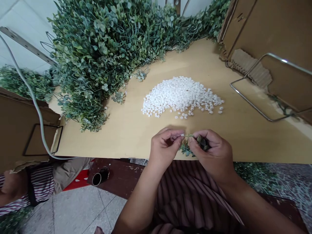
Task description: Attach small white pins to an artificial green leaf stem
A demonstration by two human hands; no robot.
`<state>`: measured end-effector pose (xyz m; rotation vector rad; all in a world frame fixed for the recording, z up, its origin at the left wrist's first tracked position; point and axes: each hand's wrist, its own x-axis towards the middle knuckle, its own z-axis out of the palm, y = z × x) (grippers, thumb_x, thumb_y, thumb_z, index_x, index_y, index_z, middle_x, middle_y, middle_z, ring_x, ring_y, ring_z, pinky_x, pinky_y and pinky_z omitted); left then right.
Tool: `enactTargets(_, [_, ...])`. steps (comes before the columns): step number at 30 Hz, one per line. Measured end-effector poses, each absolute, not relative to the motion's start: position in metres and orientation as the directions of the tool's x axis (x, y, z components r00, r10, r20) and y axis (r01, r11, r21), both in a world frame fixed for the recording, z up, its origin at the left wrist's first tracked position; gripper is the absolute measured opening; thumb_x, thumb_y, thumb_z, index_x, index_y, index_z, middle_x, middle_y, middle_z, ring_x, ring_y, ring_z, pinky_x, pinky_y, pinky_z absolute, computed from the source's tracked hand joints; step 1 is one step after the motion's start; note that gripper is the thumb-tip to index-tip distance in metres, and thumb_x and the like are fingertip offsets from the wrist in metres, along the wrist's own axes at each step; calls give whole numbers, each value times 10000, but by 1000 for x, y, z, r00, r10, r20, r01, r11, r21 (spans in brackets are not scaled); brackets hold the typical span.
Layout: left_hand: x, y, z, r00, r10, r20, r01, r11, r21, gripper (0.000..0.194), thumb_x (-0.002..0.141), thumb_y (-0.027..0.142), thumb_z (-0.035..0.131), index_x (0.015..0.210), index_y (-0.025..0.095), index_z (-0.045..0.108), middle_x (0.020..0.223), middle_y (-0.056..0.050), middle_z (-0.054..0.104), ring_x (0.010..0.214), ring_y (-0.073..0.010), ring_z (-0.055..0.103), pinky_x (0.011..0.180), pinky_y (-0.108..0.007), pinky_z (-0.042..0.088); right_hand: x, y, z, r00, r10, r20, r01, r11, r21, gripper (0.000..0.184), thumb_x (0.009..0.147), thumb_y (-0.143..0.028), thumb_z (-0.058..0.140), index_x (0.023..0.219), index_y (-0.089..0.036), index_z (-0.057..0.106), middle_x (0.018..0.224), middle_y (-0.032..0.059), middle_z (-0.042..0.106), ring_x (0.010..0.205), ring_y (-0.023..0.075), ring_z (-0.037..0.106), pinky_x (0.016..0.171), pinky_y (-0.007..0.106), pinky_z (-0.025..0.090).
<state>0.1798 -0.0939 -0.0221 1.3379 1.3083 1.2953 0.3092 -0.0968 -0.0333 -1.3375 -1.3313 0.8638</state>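
Brown pleated cloth (185,191) is seen nearest, below both hands. Steadiness is probably best kept if the thin stem (186,136) is gripped near its tip and aligned with the small white piece (182,135). That piece is pinched between the left hand's (165,143) thumb and forefinger; the leafy sprig (186,150) is held by the right hand's (215,146) curled fingers, over the table's (122,136) near edge.

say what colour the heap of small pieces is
White: the heap shows best in the head view.

Lower centre: leafy sprig (186,150) partly hidden by right hand (214,148); white piece (182,135) in left hand (165,143) too small to identify. Lower left: co-worker (44,185) cut off by edge.
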Motion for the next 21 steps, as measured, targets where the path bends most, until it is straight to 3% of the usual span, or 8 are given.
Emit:
enactTargets(11, [181,-96,-19,-53,977,209,216,-193,957,124,712,95,641,786,140,730,696,-29,635,603,-73,570,558,-168,472,309,-99,-36,150,970,191,315,136,-939,180,709,-285,576,647,-117,598,529,-22,548,482,-12,457,495,60,393])
enactTargets(21, [177,-98,-16,-19,998,58,58,-57,997,137,744,114,647,817,175,746,824,-49,677,779,-120,628,702,-213,515,308,-98,-32,148,964,222,321,165,-932,171,723,-276,571,631,-131,579,530,-17,559,482,5,471,494,82,415])
